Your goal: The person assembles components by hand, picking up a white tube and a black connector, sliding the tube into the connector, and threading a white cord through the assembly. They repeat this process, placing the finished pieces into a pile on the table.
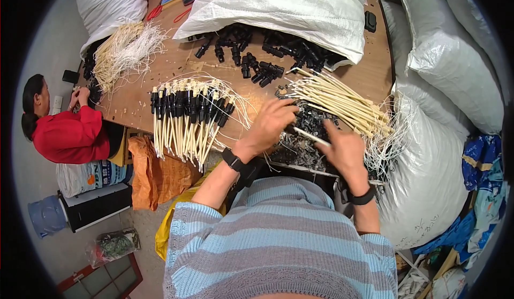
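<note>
My right hand holds a thin cream stick between thumb and fingers, its free end pointing left over a heap of small black parts. Close to that end, at the heap's left side, my left hand has its fingers bent together; what they hold, if anything, is hidden. A bundle of cream sticks with white threads lies beyond the heap, to the right. Left of my left hand, several finished-looking sticks with black sockets on their ends lie in a row, threads trailing.
A white woven sack lies at the back, loose black sockets spilling from it. Full white sacks crowd the right. At the far left, a person in red works beside another stick pile. An orange sack hangs by the table edge.
</note>
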Available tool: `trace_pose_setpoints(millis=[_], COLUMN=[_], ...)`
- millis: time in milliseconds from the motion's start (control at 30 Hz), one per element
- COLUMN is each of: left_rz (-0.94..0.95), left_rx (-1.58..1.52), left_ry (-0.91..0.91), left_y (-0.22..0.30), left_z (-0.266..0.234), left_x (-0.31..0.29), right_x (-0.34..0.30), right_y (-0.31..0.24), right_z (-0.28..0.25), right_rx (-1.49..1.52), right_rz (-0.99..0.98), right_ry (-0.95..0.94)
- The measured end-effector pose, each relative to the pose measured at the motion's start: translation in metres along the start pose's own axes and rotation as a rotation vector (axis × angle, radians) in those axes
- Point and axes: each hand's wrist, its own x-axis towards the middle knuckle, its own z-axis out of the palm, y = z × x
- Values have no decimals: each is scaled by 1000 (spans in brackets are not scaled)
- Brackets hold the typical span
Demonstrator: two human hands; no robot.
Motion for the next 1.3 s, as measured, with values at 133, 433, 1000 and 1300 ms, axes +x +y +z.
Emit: trace_pose_setpoints(millis=[133,433,1000,1300], left_rz=[-238,-297,-1051,-709], left_rx=[217,139,-917,-238], left_ry=[-309,-117,79,-114], left_y=[27,31,26,28], left_z=[-14,-19,10,1], left_x=[12,0,-1,-6], right_x=[1,-11,10,4], right_y=[15,59,-21,-27], right_z=[8,-10,34,40], right_rx=[17,-7,504,552], right_rz=[97,53,-218,-109], right_ry=[155,229,158,291])
